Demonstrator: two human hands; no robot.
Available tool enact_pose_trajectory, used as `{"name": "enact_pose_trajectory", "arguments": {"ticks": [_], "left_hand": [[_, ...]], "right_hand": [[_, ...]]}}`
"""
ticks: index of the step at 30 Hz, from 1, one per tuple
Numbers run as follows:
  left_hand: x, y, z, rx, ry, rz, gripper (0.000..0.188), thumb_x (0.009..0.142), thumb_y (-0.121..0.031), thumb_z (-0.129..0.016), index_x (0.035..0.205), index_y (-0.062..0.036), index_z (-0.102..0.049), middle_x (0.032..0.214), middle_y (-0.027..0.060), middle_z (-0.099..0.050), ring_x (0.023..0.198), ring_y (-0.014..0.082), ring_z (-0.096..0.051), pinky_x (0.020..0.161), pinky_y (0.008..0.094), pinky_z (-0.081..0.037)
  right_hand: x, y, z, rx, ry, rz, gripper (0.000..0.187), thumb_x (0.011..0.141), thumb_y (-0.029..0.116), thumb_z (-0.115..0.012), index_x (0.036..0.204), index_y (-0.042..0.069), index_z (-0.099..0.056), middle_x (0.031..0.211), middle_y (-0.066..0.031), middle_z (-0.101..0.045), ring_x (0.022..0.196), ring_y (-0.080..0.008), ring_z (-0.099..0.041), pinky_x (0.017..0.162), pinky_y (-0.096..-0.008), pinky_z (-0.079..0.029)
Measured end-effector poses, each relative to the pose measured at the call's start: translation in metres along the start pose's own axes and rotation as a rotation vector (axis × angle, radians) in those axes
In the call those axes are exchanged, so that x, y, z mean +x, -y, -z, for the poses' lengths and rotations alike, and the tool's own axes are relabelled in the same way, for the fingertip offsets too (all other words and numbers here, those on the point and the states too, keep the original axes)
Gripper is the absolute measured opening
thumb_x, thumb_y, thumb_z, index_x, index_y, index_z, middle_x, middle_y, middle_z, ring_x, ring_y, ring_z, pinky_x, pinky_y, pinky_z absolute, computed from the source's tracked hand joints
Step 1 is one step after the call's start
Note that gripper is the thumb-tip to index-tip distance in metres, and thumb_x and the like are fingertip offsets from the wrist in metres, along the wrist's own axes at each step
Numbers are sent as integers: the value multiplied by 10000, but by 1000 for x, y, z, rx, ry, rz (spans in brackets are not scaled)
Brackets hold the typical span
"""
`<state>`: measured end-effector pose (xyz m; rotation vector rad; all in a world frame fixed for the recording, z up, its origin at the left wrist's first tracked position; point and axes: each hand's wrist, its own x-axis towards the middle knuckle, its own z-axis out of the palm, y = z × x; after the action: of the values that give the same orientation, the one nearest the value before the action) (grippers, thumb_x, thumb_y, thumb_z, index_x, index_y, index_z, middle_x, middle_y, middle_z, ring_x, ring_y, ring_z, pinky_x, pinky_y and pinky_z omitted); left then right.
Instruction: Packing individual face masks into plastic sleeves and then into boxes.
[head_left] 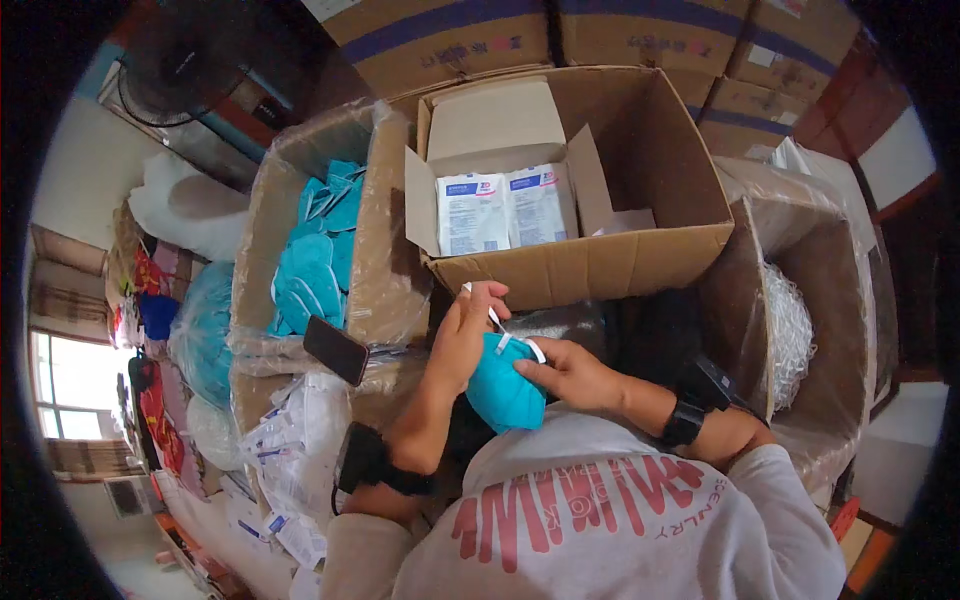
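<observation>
A teal cup-shaped face mask [507, 390] is held in front of my chest, below the near edge of the open cardboard box. My left hand [463, 340] is closed on its white strap [494, 317], which runs up from the mask to the fingers. My right hand [572, 374] pinches the mask's upper right edge beside another part of the strap, thumb on the teal surface. Fingers partly hide where the strap meets the mask. A dark phone [336, 350] lies left of my left hand, on the plastic-lined edge of a carton.
Ahead, a cardboard box [590, 272] holds a white inner carton [495, 118] with white packets [474, 213]. Teal masks [312, 265] fill a carton at left; white bands [788, 335] lie in one at right. Bagged packets [300, 440] sit lower left. Sealed boxes [440, 50] stand behind.
</observation>
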<state>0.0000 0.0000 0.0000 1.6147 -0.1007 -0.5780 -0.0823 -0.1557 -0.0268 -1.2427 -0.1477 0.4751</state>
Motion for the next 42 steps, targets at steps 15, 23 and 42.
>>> {"name": "enact_pose_trajectory", "arguments": {"ticks": [15, 23, 42], "left_hand": [[-2, -8, 1, -45, -97, -57, 295, 909, -266, -468, 1083, -32, -515, 951, 42, -547, 839, 92, -485, 742, 219, -392], [-6, 16, 8, -181, -215, -108, 376, 882, -245, -524, 1175, -24, -442, 1065, 73, -522, 960, 152, -491, 871, 274, -375], [-15, -24, -18, 372, -277, -424, 266, 772, -195, -657, 914, -33, -502, 812, 44, -536, 741, 118, -492, 680, 263, -425]], "right_hand": [[3, -4, -6, -11, 137, -81, 276, 904, 172, -479, 1112, -9, -499, 951, -43, -583, 879, -96, -515, 809, -277, -433], [-2, 15, 7, -284, -185, 161, 268, 885, 128, -502, 1133, 26, -496, 984, -54, -576, 899, -103, -507, 806, -276, -421], [11, 73, 22, -728, -421, 428, 222, 870, 203, -486, 882, -19, -507, 815, -219, -541, 800, -384, -533, 673, -415, -416]]}}
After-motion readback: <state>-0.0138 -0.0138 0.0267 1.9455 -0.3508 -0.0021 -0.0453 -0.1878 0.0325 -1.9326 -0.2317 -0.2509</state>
